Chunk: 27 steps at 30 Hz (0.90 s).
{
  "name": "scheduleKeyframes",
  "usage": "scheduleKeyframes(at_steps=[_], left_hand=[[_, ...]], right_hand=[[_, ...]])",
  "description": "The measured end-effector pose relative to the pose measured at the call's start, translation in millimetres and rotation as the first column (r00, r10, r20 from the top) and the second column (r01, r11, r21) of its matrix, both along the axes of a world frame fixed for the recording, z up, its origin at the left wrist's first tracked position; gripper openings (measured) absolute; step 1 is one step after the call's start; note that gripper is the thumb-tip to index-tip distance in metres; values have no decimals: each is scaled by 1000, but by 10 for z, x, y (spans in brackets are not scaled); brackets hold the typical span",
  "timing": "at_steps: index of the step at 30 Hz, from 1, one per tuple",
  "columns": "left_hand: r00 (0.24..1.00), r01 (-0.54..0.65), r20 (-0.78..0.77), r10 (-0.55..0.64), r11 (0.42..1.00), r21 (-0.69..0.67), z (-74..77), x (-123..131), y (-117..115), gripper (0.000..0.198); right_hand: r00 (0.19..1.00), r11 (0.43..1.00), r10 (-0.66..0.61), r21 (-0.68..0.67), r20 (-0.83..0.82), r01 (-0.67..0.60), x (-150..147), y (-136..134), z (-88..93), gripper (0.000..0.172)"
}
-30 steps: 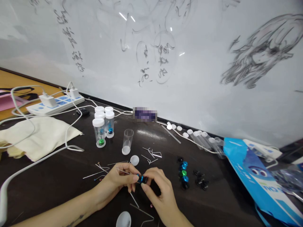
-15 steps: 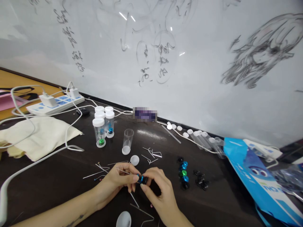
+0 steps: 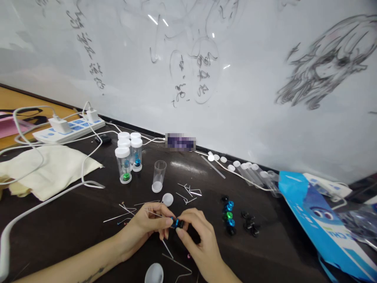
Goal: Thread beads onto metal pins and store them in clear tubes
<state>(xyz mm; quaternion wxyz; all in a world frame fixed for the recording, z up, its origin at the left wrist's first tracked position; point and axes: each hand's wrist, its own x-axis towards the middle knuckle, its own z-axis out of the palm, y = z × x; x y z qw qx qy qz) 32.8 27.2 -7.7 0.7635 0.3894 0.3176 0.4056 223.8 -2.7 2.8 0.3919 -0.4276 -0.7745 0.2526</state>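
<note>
Between my two hands is a small blue and black part [image 3: 177,223], pinched from both sides. My left hand [image 3: 150,224] has its thumb and fingers closed on the left end of it, and a thin metal wire [image 3: 154,212] crosses those fingers. From the right, my right hand [image 3: 200,236] grips the black end with thumb and fingertips. Bent wires [image 3: 188,190] lie beyond my hands, and more wires [image 3: 125,209] lie to their left. On the right sit a row of blue, green and black spools [image 3: 228,215] and several black pieces [image 3: 250,224].
An open clear tube [image 3: 159,175] stands beyond my hands, with capped tubes [image 3: 123,165] to its left. White caps [image 3: 154,273] lie nearby. A cream cloth [image 3: 50,169], a power strip [image 3: 70,129] and white cables are at left, a blue bag [image 3: 321,220] at right.
</note>
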Motion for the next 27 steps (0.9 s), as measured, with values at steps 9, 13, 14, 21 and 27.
scheduleKeyframes(at_steps=[9, 13, 14, 21, 27], left_hand=[[1000, 4, 5, -4, 1000, 4, 6, -4, 1, 17], [1000, -4, 1, 4, 1000, -8, 6, -5, -1, 17], [1000, -4, 4, 4, 1000, -9, 6, -6, -3, 17], [1000, 2, 9, -2, 1000, 2, -4, -3, -10, 17], [1000, 5, 8, -5, 1000, -2, 2, -10, -9, 17]], right_hand=[[1000, 1000, 4, -17, -1, -4, 8, 3, 8, 8], [1000, 1000, 2, -25, -12, -3, 8, 3, -1, 10], [1000, 1000, 3, -21, -14, -3, 7, 3, -4, 11], [1000, 1000, 7, -15, -11, -7, 8, 7, -5, 8], [1000, 1000, 6, -5, -17, -6, 14, 11, -12, 14]])
